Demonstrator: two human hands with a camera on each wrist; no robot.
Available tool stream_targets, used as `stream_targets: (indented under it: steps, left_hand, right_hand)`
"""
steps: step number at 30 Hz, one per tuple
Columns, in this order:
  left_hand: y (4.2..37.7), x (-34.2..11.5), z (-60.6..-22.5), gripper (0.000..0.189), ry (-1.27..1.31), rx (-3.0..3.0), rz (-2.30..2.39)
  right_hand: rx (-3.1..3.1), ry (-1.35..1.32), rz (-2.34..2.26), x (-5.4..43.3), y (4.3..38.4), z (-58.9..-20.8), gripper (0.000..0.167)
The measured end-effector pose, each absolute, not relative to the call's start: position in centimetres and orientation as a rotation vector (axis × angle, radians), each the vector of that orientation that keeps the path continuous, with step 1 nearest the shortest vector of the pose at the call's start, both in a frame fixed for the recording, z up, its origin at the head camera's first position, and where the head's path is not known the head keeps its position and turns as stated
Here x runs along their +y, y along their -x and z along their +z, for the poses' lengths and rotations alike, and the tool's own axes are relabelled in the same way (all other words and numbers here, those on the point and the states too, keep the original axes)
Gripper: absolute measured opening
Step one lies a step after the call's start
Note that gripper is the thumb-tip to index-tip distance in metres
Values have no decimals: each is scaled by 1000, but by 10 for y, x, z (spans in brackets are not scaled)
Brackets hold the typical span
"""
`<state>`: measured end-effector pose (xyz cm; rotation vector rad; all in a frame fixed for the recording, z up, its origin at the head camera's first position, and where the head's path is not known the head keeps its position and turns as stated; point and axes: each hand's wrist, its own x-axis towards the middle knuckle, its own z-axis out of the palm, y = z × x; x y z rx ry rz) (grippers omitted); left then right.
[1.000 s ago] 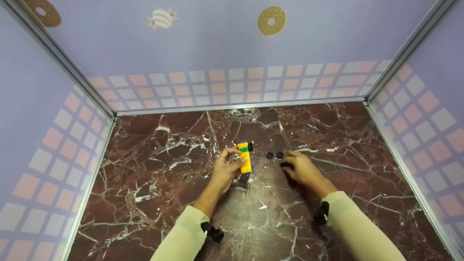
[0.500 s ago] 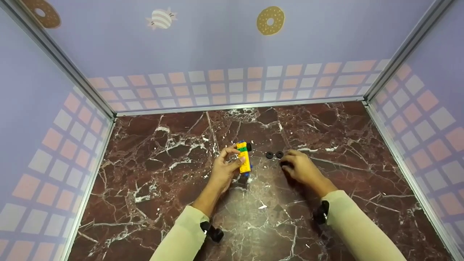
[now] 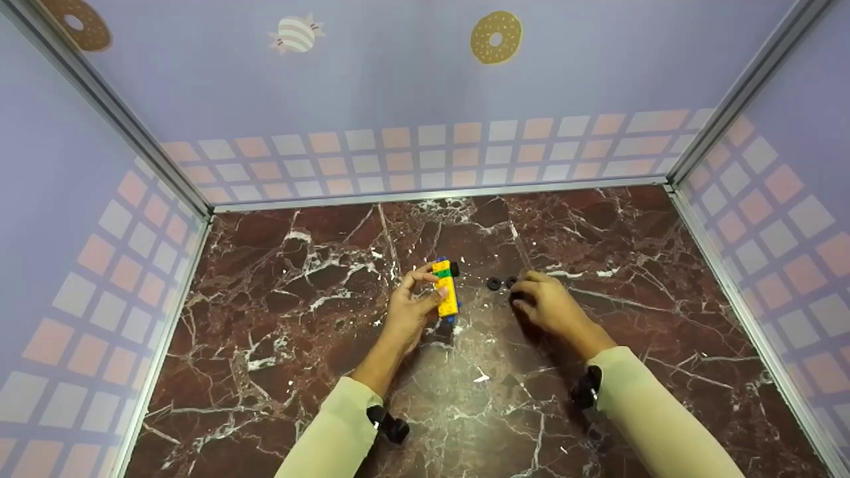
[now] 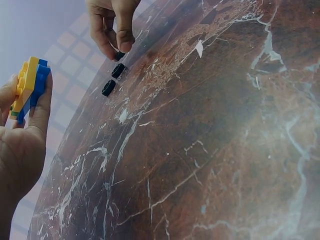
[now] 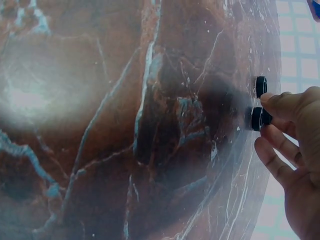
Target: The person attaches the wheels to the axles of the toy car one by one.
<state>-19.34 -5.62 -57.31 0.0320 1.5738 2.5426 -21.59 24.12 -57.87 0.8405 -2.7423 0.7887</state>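
Note:
My left hand (image 3: 410, 311) holds a toy-brick car (image 3: 447, 297) between thumb and fingers, off the table. Yellow bricks with a green band sit over a blue base, and a black wheel (image 3: 454, 268) is fitted at its far right side. To the right, my right hand (image 3: 546, 302) reaches down to the table. Its thumb and fingers pinch a small black wheel (image 5: 260, 119), seen in the right wrist view. Two more loose black wheels (image 4: 108, 88) lie in a row beside those fingertips in the left wrist view.
A dark red marble-patterned tabletop (image 3: 299, 372) lies under both hands. Lilac panels (image 3: 398, 79) with pink and white squares enclose it at the back and both sides, with metal strips along the edges. Black straps with cameras (image 3: 392, 425) sit on the wrists.
My right hand has shifted slightly left at the loose wheels, covering part of the nearer one. My left hand keeps its hold on the brick car, which has drifted slightly left.

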Motion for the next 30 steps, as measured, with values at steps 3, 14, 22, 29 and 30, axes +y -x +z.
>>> stream_targets:
  steps: [3, 14, 22, 29, 30]
  left_hand:
    - [194, -56, -573, 19, -26, 1579, 2544]
    - [196, -56, -575, 17, -11, 1615, 2541]
    - [196, -55, -576, 13, 7, 1626, 2541]
    - [195, -55, -574, 16, 4, 1618, 2549]
    - [195, -55, -574, 16, 4, 1616, 2550]
  right_hand:
    - [-2733, -844, 789, 240, 216, -578, 21]
    - [-2723, -849, 793, 233, 216, -571, 21]
    - [-2685, -867, 828, 225, 216, -565, 20]
    - [-2647, -881, 881, 218, 215, -559, 22]
    - [-2637, -887, 886, 217, 216, -558, 22]
